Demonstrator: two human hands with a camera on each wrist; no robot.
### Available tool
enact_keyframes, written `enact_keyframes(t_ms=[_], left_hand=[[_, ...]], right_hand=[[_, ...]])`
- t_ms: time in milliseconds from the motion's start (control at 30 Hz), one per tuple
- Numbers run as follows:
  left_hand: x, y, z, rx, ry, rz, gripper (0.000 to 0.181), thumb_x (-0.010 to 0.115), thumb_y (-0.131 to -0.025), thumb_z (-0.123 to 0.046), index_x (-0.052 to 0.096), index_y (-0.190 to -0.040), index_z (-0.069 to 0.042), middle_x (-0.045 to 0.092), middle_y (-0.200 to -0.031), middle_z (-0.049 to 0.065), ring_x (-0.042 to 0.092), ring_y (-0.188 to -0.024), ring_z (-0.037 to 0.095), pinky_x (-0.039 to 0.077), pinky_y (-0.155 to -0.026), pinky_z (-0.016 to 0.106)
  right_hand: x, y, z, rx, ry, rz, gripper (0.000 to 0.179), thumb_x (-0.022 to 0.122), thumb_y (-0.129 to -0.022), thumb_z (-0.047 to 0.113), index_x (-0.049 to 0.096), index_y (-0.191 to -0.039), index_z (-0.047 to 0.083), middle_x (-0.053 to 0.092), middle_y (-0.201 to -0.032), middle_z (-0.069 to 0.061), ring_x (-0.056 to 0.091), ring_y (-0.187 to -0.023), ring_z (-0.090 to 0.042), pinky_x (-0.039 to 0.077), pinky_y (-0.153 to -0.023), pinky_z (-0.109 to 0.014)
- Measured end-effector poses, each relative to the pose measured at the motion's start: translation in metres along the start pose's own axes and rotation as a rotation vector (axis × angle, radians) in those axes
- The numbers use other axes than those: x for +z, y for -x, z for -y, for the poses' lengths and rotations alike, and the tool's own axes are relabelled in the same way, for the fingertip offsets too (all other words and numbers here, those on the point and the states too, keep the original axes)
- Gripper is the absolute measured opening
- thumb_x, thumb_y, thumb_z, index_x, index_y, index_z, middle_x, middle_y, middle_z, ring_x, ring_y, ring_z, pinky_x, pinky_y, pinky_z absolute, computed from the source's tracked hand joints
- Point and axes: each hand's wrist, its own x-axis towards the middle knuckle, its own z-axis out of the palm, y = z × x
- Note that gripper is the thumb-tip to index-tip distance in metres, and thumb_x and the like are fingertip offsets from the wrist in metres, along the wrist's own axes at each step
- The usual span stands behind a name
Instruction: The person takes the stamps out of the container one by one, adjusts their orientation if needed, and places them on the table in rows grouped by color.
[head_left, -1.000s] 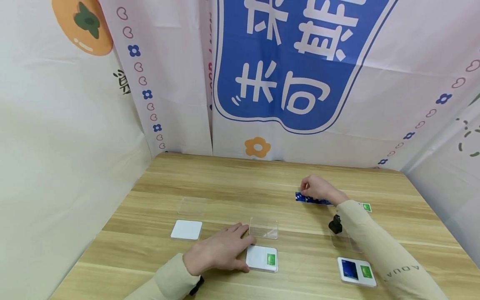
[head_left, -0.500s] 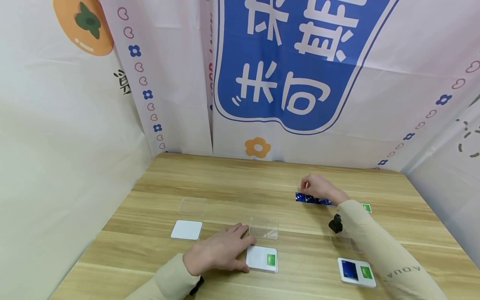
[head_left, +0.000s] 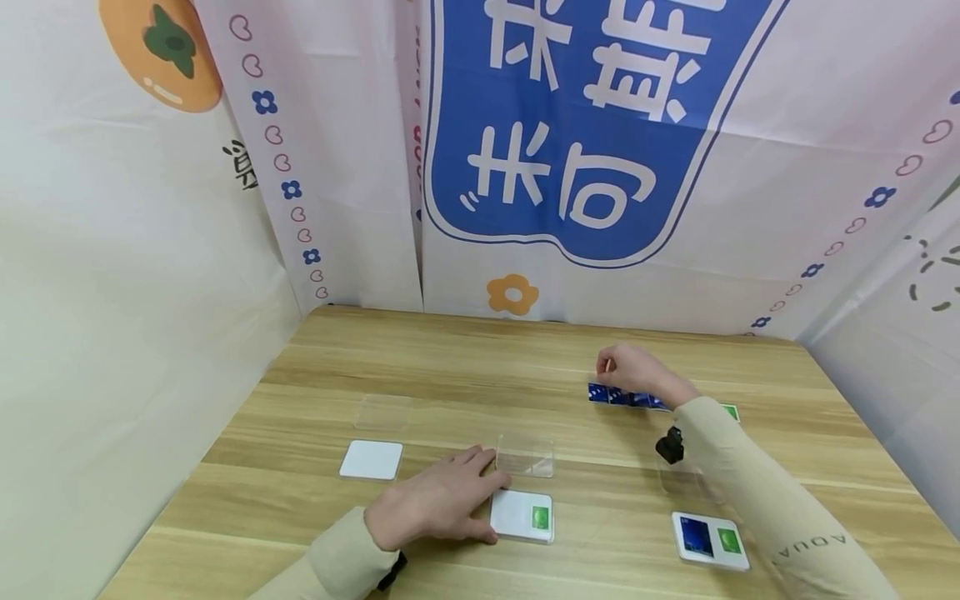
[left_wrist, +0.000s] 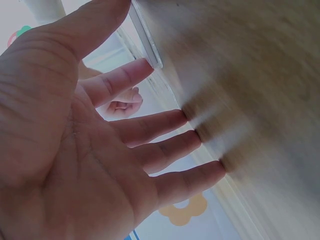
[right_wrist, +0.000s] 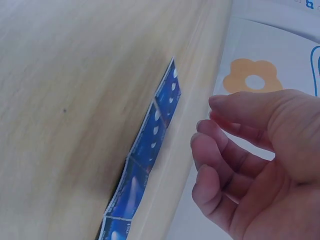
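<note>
My left hand rests on the table with fingers spread and fairly straight. Its thumb and index finger touch the left edge of a white card-like block that bears a green stamp-like piece. In the left wrist view the other fingertips press on the wood. Over a strip of blue stamp-like pieces hovers my right hand. Seen from the right wrist, its fingers are loosely bent, nothing shows between them, and they stand apart from the strip. Part of the strip is hidden behind that hand in the head view.
A plain white block lies at left. Another block at right carries a blue and a green piece. Clear plastic covers lie behind the blocks, one cover at left and one in the middle. A green piece sits beyond the right sleeve.
My right hand has risen slightly off the blue strip, and more of the strip shows. The left hand keeps its place. The head view has shifted a little.
</note>
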Motion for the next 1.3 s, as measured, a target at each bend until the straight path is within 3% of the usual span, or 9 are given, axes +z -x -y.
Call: enact_keyframes(t_ms=[567,733,1300], left_hand=[[-0.001,0.0,0.001,0.0,0.021,0.008,0.062,0.069,-0.085,-0.056,0.05,-0.137,-0.028,0.035,-0.156,0.015,0.034,-0.144,0.037,0.039,-0.11,0.056],[-0.001,-0.001,0.001,0.009,0.023,0.002,0.062,0.069,-0.085,-0.056,0.05,-0.137,-0.027,0.036,-0.156,0.015,0.035,-0.144,0.038,0.04,-0.109,0.056],[0.0,-0.002,0.002,0.014,0.024,-0.003,0.061,0.069,-0.085,-0.055,0.05,-0.137,-0.027,0.038,-0.154,0.015,0.036,-0.144,0.037,0.04,-0.109,0.056]], right_hand=[[-0.005,0.01,0.017,-0.078,-0.017,-0.038,0.008,0.065,-0.091,0.015,0.067,-0.093,0.007,0.064,-0.075,-0.003,0.056,-0.057,-0.012,0.048,-0.053,-0.027],[-0.008,0.015,0.021,-0.061,-0.027,-0.037,0.008,0.065,-0.092,0.016,0.068,-0.093,0.008,0.065,-0.076,-0.004,0.056,-0.058,-0.012,0.049,-0.055,-0.028],[-0.009,0.033,0.041,-0.124,0.014,-0.072,0.008,0.066,-0.092,0.017,0.069,-0.092,0.009,0.065,-0.074,0.0,0.055,-0.062,-0.01,0.046,-0.058,-0.027]])
